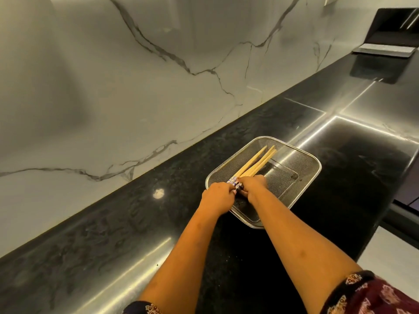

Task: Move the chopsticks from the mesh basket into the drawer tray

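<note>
Both hands meet at the near-left corner of the basket. Left hand [218, 196] is curled shut on the patterned blue-white butt ends of the bundle of pale wooden chopsticks [256, 162]; right hand [252, 185] is closed over the same bundle just beyond, fingers wrapped across the shafts. Neither hand is clearly nearer; they're touching, w/ the right slightly further along the sticks.

Key relation: long axis of the chopsticks runs away from the hands, up and to the right, tips fanning out a bit toward the far rim. Butt ends sit in the grip, tips seem to rest inside the shallow square steel mesh basket [301, 159]. So the bundle is still in the basket, not lifted clear as far as can be told. Judgement: next move is prob. a lift along w/ squaring the tips together.

Basket sits on the glossy black speckled stone table [136, 223], backed by a white marble wall w/ grey veins [136, 75]. Drawer tray not in view. Dark open device [394, 35] at far right end.
</note>
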The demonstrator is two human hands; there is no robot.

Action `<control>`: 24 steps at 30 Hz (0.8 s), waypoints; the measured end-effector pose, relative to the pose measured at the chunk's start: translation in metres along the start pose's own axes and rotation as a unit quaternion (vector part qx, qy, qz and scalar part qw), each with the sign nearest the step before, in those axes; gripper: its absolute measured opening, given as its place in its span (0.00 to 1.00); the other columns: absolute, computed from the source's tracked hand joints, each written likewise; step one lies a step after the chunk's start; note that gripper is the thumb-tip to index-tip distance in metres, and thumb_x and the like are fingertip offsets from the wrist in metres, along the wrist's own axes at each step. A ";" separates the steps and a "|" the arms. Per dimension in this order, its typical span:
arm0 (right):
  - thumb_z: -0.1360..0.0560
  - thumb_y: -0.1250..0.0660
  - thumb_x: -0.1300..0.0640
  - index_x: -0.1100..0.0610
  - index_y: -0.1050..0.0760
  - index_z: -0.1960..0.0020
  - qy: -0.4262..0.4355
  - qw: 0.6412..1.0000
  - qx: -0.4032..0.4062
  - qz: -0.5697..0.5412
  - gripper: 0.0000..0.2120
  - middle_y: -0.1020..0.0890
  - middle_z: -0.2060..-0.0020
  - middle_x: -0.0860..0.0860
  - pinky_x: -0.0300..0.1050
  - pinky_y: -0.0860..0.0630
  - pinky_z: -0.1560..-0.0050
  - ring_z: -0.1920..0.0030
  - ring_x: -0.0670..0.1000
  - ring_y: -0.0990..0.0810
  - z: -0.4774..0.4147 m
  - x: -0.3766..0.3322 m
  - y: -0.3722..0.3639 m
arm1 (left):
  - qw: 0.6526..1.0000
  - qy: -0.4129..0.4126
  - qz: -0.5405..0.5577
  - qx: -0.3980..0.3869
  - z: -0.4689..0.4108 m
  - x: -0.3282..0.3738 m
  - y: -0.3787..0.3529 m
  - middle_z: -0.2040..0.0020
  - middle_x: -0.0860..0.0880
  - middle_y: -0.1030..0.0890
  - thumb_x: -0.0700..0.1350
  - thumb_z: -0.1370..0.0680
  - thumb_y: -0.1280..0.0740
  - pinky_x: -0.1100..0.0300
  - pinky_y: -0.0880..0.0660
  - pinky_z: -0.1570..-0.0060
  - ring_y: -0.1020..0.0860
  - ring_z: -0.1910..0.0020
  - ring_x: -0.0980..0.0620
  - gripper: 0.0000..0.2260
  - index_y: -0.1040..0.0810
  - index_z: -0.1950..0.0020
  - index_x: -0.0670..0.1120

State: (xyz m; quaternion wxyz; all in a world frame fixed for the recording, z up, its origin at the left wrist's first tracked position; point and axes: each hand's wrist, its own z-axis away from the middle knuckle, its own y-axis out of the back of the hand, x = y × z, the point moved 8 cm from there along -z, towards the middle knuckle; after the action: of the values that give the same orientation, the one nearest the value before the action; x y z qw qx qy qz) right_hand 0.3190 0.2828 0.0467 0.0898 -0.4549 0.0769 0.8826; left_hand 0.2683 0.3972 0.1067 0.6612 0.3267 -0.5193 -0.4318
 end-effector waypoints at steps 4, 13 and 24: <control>0.26 0.33 0.68 0.64 0.29 0.45 -0.024 0.999 -0.036 -0.014 0.11 0.24 0.49 0.62 0.48 0.20 0.62 0.53 0.57 0.23 0.001 -0.002 -0.001 | 0.999 0.016 0.041 0.021 -0.001 -0.002 0.005 0.39 0.47 0.21 0.47 0.20 0.44 0.44 0.31 0.36 0.25 0.41 0.46 0.14 0.24 0.38 0.52; 0.24 0.39 0.72 0.66 0.30 0.44 -0.054 0.994 -0.085 -0.053 0.09 0.23 0.61 0.59 0.51 0.19 0.58 0.60 0.56 0.21 0.011 0.002 0.006 | 0.987 0.042 0.138 0.065 0.004 -0.004 0.010 0.39 0.49 0.21 0.48 0.20 0.43 0.38 0.44 0.28 0.26 0.38 0.48 0.13 0.24 0.39 0.52; 0.22 0.39 0.69 0.65 0.26 0.52 -0.025 0.952 -0.295 -0.078 0.04 0.15 0.69 0.55 0.44 0.17 0.70 0.69 0.50 0.15 0.077 -0.037 0.004 | 0.907 0.058 0.375 0.183 0.024 -0.005 0.045 0.42 0.45 0.20 0.47 0.20 0.41 0.58 0.27 0.47 0.23 0.52 0.55 0.12 0.22 0.40 0.46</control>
State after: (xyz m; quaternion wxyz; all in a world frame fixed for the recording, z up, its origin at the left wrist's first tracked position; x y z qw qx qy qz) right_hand 0.2781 0.2920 0.1219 0.0223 -0.4435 -0.2250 0.8673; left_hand 0.2546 0.4210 0.1501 0.7319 0.2479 -0.6340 -0.0295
